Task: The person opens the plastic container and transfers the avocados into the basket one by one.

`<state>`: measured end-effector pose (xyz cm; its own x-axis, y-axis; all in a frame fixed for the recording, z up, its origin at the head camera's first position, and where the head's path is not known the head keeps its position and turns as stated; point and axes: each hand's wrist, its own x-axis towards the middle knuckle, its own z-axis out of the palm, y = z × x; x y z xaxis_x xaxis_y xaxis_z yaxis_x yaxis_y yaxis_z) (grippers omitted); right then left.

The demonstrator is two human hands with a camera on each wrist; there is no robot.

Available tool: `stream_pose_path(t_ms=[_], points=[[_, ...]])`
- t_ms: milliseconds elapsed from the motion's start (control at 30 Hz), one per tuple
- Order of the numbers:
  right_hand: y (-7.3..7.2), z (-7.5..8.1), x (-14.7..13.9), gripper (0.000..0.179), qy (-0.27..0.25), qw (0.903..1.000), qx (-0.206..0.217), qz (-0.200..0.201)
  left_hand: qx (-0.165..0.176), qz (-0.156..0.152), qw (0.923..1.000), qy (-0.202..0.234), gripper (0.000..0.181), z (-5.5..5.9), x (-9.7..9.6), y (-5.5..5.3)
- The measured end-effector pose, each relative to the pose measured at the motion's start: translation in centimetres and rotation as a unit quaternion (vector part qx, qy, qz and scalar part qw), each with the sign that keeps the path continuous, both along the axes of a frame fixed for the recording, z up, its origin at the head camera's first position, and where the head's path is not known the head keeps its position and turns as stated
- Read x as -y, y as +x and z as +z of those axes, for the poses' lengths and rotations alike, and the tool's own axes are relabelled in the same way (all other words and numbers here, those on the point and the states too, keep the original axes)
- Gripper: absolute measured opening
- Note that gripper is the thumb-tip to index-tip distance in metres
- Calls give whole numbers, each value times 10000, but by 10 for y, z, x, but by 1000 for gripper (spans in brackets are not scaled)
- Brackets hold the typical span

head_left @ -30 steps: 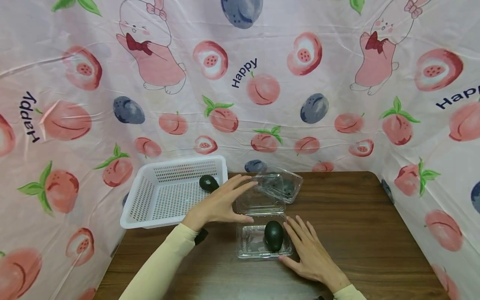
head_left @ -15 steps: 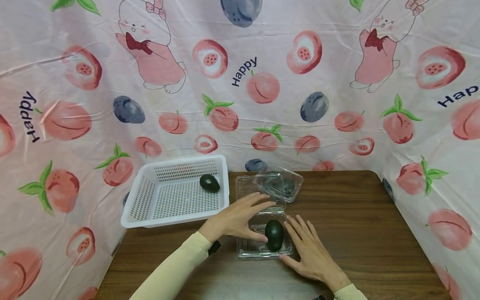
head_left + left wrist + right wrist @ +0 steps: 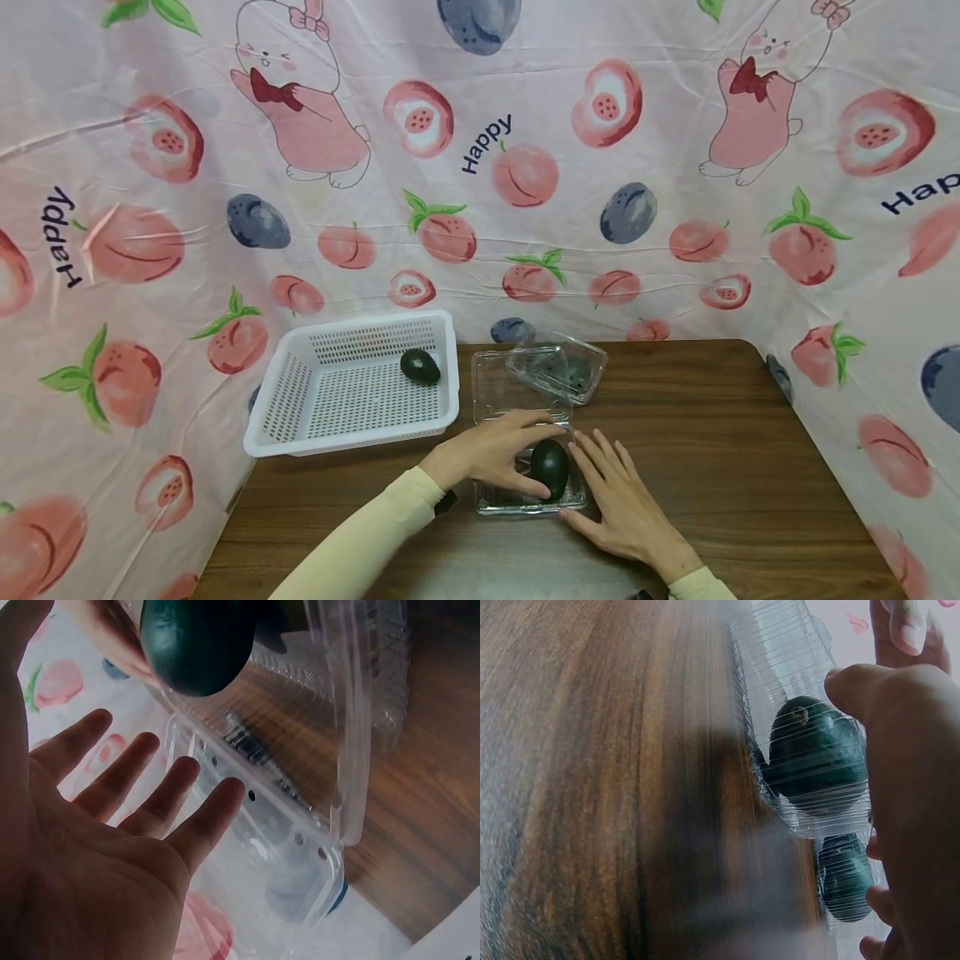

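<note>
A dark green avocado (image 3: 550,468) lies in the right part of a clear plastic clamshell box (image 3: 517,507), whose lid (image 3: 498,387) is folded back. My left hand (image 3: 498,454) is over the box, thumb and fingers spread around the avocado's left side. The left wrist view shows a gap between those fingers and the avocado (image 3: 196,645). Fingers extended, my right hand (image 3: 626,512) rests along the box's right side, its thumb (image 3: 847,686) at the near corner. Through the ribbed wall, the avocado (image 3: 817,754) shows in the right wrist view.
At the left stands a white perforated basket (image 3: 272,417) with one avocado (image 3: 420,367) inside. A second clear box (image 3: 596,379) with dark contents sits behind the opened lid, overlapping it in view. The brown wooden table (image 3: 712,450) ends at a fruit-print cloth (image 3: 675,167).
My left hand has come rightward and nearer from beside the basket to the avocado in the box. The basket's avocado is now uncovered. My right hand has stayed at the box.
</note>
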<state>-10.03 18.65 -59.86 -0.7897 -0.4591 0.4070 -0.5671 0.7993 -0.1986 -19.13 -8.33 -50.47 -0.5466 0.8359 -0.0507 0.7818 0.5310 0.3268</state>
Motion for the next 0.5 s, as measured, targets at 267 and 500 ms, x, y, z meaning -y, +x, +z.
stream_pose_path(t_ms=[267,500], points=[[0,0,-1,99,-47,9999,141,8,-131,-11,9999,-78,85,-6,-7,2],[-1,0,-1,100,-85,9997,230,20,-287,-7,9994,-187,82,-12,-12,2]])
